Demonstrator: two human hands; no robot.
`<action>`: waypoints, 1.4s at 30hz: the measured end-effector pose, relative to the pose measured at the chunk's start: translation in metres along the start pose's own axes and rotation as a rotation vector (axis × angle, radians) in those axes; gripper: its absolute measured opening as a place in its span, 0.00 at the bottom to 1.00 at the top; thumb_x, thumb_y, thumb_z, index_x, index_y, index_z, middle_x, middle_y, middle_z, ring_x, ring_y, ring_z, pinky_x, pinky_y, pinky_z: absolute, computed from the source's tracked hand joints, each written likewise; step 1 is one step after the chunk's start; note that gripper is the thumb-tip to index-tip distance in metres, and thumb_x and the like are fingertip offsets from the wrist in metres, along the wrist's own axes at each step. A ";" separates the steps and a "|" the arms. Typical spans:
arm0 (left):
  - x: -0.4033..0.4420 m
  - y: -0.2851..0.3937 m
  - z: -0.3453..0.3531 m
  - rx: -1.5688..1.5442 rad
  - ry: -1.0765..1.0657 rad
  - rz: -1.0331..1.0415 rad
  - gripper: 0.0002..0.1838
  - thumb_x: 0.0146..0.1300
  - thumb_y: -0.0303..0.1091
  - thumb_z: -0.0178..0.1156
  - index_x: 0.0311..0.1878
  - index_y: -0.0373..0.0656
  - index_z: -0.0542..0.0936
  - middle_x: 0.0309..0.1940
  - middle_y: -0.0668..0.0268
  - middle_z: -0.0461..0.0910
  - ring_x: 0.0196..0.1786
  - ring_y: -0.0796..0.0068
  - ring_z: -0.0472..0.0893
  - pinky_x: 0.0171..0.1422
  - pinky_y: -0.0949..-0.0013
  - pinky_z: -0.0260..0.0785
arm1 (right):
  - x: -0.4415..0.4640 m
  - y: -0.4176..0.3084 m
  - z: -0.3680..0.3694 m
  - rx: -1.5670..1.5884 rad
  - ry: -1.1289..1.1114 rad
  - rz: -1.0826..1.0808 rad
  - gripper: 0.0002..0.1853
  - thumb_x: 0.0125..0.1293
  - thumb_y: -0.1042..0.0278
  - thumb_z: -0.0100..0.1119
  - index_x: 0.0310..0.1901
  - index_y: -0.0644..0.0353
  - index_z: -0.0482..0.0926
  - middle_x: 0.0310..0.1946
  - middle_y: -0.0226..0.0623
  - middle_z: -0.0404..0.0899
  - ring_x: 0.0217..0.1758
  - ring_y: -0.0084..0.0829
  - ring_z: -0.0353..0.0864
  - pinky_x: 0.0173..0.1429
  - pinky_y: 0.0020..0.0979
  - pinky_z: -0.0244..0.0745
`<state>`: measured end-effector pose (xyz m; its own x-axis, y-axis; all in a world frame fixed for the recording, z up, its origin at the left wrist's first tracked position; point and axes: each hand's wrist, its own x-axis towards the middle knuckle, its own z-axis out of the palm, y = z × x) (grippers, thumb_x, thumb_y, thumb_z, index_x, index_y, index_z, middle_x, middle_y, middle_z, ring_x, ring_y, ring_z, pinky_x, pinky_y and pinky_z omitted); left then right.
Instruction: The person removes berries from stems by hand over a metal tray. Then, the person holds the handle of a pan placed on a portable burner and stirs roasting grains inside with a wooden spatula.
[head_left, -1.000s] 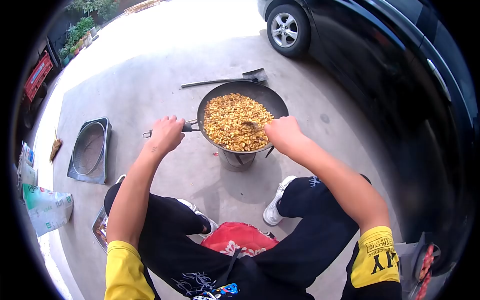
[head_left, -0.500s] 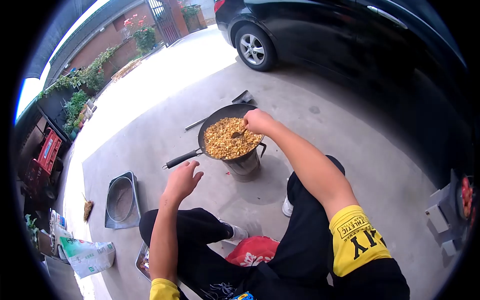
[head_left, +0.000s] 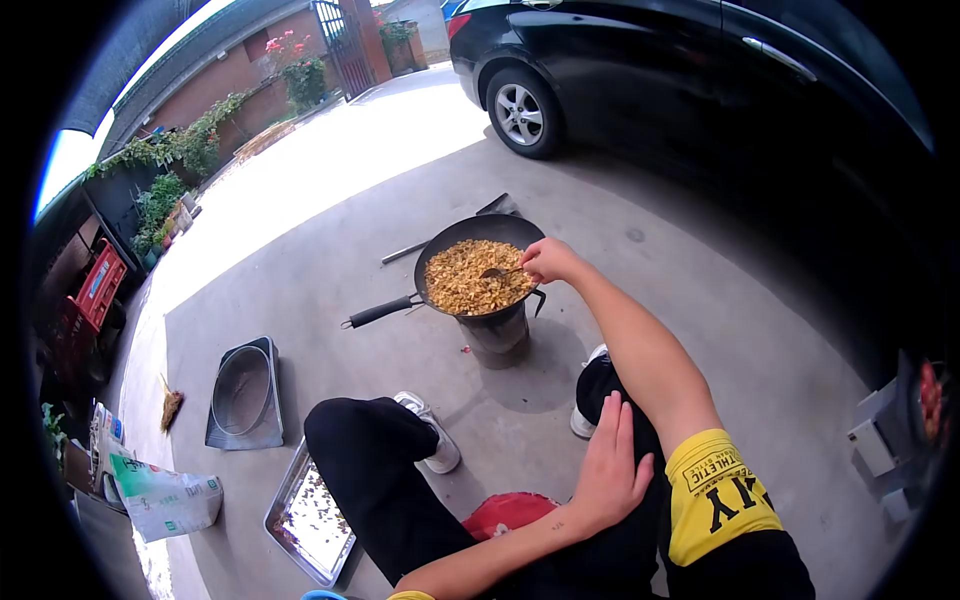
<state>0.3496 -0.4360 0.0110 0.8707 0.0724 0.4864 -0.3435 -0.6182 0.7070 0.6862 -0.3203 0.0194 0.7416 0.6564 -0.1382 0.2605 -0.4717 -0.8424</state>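
Observation:
My right hand (head_left: pixel 548 260) is closed around the handle of a small dark spoon (head_left: pixel 494 272). The spoon's bowl rests in a heap of golden-brown chopped pieces (head_left: pixel 462 280), whose kind I cannot make out. They fill much of a black wok (head_left: pixel 500 228), which sits on a squat round stove (head_left: pixel 497 340). Flat against the dark trousers at my right leg lies my left hand (head_left: pixel 612 480), fingers stretched out and holding nothing. The wok's long handle (head_left: pixel 382 309) points left.
A dustpan (head_left: pixel 497 206) lies behind the wok. To the left are a dark tray (head_left: pixel 262 440) with a round sieve (head_left: pixel 241 390), a metal tray (head_left: pixel 318 510) with scattered bits, a white sack (head_left: pixel 165 505) and a small brush (head_left: pixel 171 408). A black car (head_left: pixel 620 90) stands behind.
My left hand has moved from near the wok's handle across to my right leg. My right hand stays at the wok with the spoon. More of the metal tray shows as the view shifts.

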 end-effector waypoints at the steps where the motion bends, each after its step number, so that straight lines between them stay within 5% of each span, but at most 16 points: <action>1: 0.000 0.010 0.001 0.014 0.024 -0.004 0.40 0.57 0.31 0.62 0.67 0.20 0.55 0.69 0.31 0.52 0.73 0.35 0.54 0.75 0.49 0.52 | -0.001 -0.001 0.000 -0.013 -0.005 0.001 0.10 0.58 0.73 0.61 0.41 0.59 0.85 0.28 0.36 0.85 0.28 0.24 0.85 0.31 0.29 0.83; 5: 0.004 0.018 0.006 0.301 -0.038 0.100 0.42 0.54 0.38 0.63 0.65 0.18 0.58 0.69 0.32 0.52 0.73 0.33 0.53 0.76 0.44 0.48 | -0.008 -0.001 0.013 -0.050 -0.012 -0.010 0.09 0.58 0.73 0.60 0.40 0.59 0.85 0.27 0.35 0.85 0.27 0.24 0.85 0.30 0.28 0.82; 9: -0.003 0.013 -0.012 0.147 -0.108 0.169 0.37 0.57 0.41 0.62 0.70 0.39 0.64 0.71 0.36 0.52 0.74 0.35 0.51 0.75 0.41 0.46 | 0.002 -0.009 0.006 -0.172 -0.097 -0.042 0.09 0.57 0.72 0.60 0.39 0.59 0.85 0.26 0.35 0.84 0.26 0.25 0.85 0.29 0.29 0.81; 13: -0.001 0.011 -0.023 0.185 -0.205 0.262 0.34 0.58 0.41 0.60 0.68 0.41 0.67 0.73 0.52 0.55 0.75 0.39 0.51 0.75 0.38 0.44 | 0.014 -0.001 -0.002 -0.315 -0.040 -0.098 0.10 0.56 0.71 0.60 0.40 0.58 0.85 0.26 0.37 0.84 0.25 0.28 0.84 0.32 0.30 0.81; 17: -0.020 -0.009 -0.017 0.078 -0.158 0.222 0.31 0.58 0.42 0.59 0.67 0.52 0.71 0.74 0.57 0.57 0.75 0.38 0.51 0.75 0.36 0.44 | 0.015 0.013 -0.007 -0.409 0.024 -0.254 0.10 0.56 0.69 0.59 0.39 0.58 0.85 0.28 0.39 0.84 0.27 0.30 0.85 0.38 0.33 0.80; 26: -0.034 -0.023 -0.022 0.031 -0.038 0.267 0.29 0.61 0.35 0.56 0.68 0.49 0.70 0.75 0.55 0.55 0.77 0.44 0.50 0.77 0.41 0.44 | 0.005 0.007 0.000 -0.286 0.047 -0.151 0.08 0.57 0.76 0.56 0.37 0.65 0.81 0.25 0.38 0.83 0.24 0.26 0.83 0.33 0.30 0.79; 30: -0.064 -0.037 -0.015 -0.098 0.224 0.013 0.27 0.65 0.35 0.52 0.68 0.45 0.68 0.72 0.53 0.60 0.74 0.51 0.59 0.75 0.55 0.55 | 0.018 0.014 0.007 -0.210 0.057 -0.128 0.03 0.56 0.76 0.55 0.33 0.64 0.74 0.21 0.37 0.78 0.20 0.26 0.78 0.21 0.29 0.75; 32: -0.085 -0.067 0.001 -0.329 0.204 -0.472 0.22 0.66 0.37 0.51 0.63 0.41 0.72 0.60 0.49 0.74 0.64 0.52 0.73 0.66 0.59 0.66 | 0.027 0.020 0.004 -0.197 0.046 -0.152 0.04 0.57 0.75 0.54 0.35 0.62 0.73 0.21 0.37 0.76 0.19 0.26 0.77 0.20 0.30 0.75; 34: -0.103 -0.116 0.016 -0.223 0.130 -0.661 0.18 0.65 0.37 0.49 0.54 0.40 0.75 0.47 0.48 0.81 0.52 0.50 0.80 0.57 0.54 0.71 | 0.051 0.042 -0.003 -0.101 -0.039 -0.072 0.07 0.58 0.74 0.53 0.39 0.60 0.72 0.23 0.36 0.75 0.20 0.27 0.77 0.20 0.29 0.75; 37: -0.124 -0.175 0.050 -0.057 -0.081 -0.865 0.15 0.60 0.35 0.49 0.47 0.40 0.78 0.41 0.47 0.81 0.49 0.48 0.80 0.53 0.51 0.71 | 0.057 0.047 -0.011 -0.076 -0.052 -0.029 0.06 0.59 0.73 0.53 0.39 0.57 0.72 0.22 0.34 0.74 0.19 0.26 0.75 0.20 0.29 0.73; 38: -0.130 -0.200 0.064 -0.058 -0.128 -0.890 0.16 0.60 0.39 0.51 0.44 0.40 0.80 0.38 0.48 0.82 0.45 0.49 0.82 0.49 0.51 0.72 | 0.057 0.044 -0.006 -0.047 -0.018 -0.011 0.05 0.59 0.77 0.50 0.37 0.59 0.69 0.21 0.35 0.71 0.16 0.26 0.71 0.17 0.29 0.66; 42: -0.135 -0.277 0.118 -0.021 -0.187 -0.788 0.21 0.58 0.50 0.57 0.35 0.40 0.86 0.30 0.50 0.84 0.34 0.56 0.85 0.39 0.51 0.76 | 0.059 0.040 -0.007 -0.165 -0.029 -0.021 0.04 0.60 0.74 0.52 0.37 0.58 0.71 0.21 0.34 0.72 0.18 0.27 0.74 0.20 0.31 0.71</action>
<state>0.3686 -0.3669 -0.3108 0.9035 0.3473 -0.2512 0.3905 -0.4252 0.8166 0.7452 -0.3044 -0.0191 0.7171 0.6831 -0.1386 0.3757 -0.5462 -0.7487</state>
